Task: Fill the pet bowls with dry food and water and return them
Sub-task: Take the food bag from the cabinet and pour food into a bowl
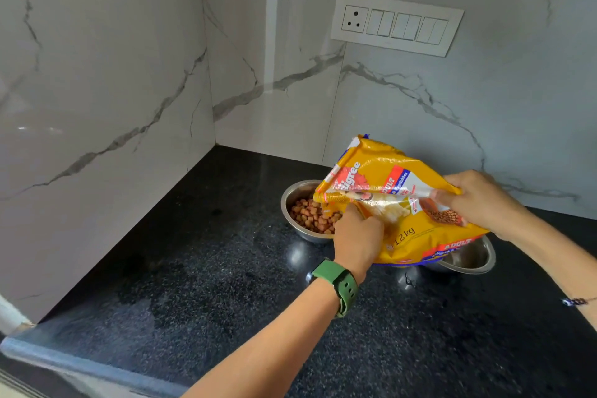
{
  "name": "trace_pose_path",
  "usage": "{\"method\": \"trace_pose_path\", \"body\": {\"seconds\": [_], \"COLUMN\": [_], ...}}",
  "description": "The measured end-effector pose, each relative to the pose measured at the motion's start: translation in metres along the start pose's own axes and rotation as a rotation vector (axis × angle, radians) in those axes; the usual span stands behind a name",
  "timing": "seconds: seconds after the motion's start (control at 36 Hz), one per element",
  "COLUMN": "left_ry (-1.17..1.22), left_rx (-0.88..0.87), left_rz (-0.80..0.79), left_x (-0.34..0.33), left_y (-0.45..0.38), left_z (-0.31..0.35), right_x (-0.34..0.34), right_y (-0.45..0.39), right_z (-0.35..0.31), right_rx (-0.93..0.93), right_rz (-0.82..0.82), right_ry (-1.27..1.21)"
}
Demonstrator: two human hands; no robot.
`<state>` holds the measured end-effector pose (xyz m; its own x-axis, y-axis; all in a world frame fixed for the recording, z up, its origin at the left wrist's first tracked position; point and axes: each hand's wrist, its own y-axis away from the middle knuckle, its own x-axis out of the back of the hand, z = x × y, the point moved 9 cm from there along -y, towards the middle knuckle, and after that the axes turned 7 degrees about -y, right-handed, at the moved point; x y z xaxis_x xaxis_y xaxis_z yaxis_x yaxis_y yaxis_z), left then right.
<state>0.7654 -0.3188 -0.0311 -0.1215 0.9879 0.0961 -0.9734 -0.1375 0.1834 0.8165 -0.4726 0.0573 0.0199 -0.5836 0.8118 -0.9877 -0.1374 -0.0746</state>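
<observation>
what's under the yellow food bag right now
Under the yellow food bag sit two steel bowls: left bowl holds kibble; right bowl shows only its rim, its contents covered.

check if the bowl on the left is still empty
No, the left bowl already holds a pile of brown kibble, with the tilted yellow food bag held over it by both hands.

Kibble-filled round steel bowl (pixel 295 203) far on black granite counter (pixel 200 284), empty steel bowl (pixel 473 257) right of it, yellow plastic food bag (pixel 394 191) above both
</observation>
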Motion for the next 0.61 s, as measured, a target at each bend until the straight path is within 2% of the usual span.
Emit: {"method": "trace_pose_path", "body": {"seconds": [0.22, 0.39, 0.47, 0.61], "left_ry": [-0.012, -0.006, -0.012, -0.032], "left_rx": [0.002, -0.075, -0.007, -0.004], "left_rz": [0.000, 0.008, 0.008, -0.005], "left_x": [0.002, 0.004, 0.004, 0.003], "left_y": [-0.002, -0.001, -0.002, -0.003], "left_z": [0.003, 0.008, -0.003, -0.002], "right_x": [0.003, 0.004, -0.009, -0.005], "right_y": [0.001, 0.000, -0.003, -0.007], "right_z": [-0.002, -0.005, -0.003, -0.002], "right_rx": [0.006, 0.025, 0.004, 0.011], "right_rz": [0.020, 0.036, -0.028, 0.000], "right_ry": [-0.003, -0.028, 0.016, 0.004]}}
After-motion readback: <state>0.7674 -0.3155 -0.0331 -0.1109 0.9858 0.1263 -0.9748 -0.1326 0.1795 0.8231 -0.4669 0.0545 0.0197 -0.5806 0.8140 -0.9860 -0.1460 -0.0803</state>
